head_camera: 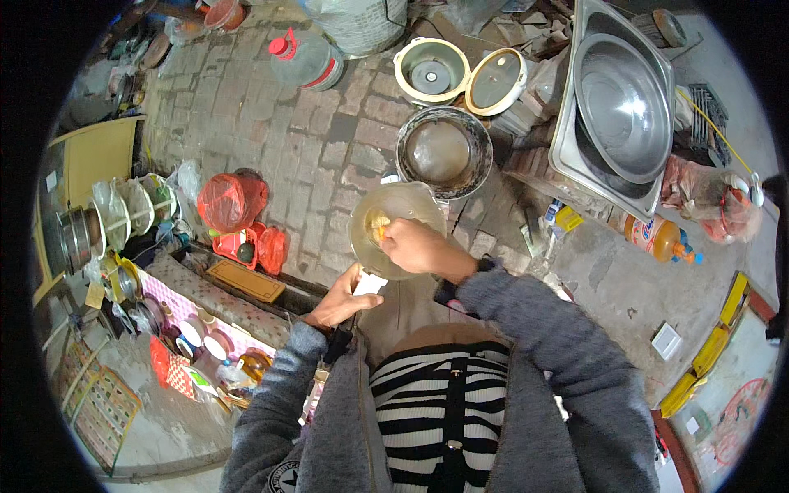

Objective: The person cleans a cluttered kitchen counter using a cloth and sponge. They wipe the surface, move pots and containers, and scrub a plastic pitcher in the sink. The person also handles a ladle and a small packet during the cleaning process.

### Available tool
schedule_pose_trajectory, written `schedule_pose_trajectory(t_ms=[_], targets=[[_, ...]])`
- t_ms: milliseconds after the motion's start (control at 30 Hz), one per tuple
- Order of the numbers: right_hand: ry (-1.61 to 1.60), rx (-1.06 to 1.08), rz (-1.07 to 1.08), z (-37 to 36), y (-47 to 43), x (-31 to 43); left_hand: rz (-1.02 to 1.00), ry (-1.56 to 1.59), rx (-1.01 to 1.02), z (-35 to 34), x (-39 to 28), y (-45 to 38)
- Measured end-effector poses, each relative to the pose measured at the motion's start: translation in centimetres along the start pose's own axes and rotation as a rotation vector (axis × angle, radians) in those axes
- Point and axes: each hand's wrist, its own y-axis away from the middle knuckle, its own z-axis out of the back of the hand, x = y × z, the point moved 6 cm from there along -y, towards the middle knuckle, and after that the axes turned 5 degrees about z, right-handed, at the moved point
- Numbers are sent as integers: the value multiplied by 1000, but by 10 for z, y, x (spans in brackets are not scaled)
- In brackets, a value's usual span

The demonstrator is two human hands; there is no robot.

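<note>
A round, pale-walled pot point(404, 197) is held out in front of my body. My left hand point(340, 301) grips its white handle point(370, 285) at the near side. Inside the pot, my right hand point(414, 245) is closed on a crumpled yellowish thing point(375, 223), perhaps a sponge or cloth; the fingers hide part of it. Just beyond stands a blackened metal pot point(487, 154) with murky liquid point(439, 151) in it.
Past the blackened pot is a rice cooker point(431, 71) with its lid raised. Right of it, a metal basin point(622, 111) rests in a steel sink point(561, 151). A water jug point(306, 61) and red baskets point(236, 248) stand on the brick floor point(296, 142); a crowded table point(240, 336) is at left.
</note>
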Motion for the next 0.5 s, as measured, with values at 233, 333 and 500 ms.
schedule_pose_trajectory(t_ms=[233, 333, 500], targets=[[326, 320, 312, 58, 92, 48, -79, 13, 39, -2, 0, 4], [526, 343, 308, 14, 56, 4, -45, -7, 70, 1, 8, -2], [672, 177, 285, 8, 24, 3, -114, 17, 65, 2, -2, -3]])
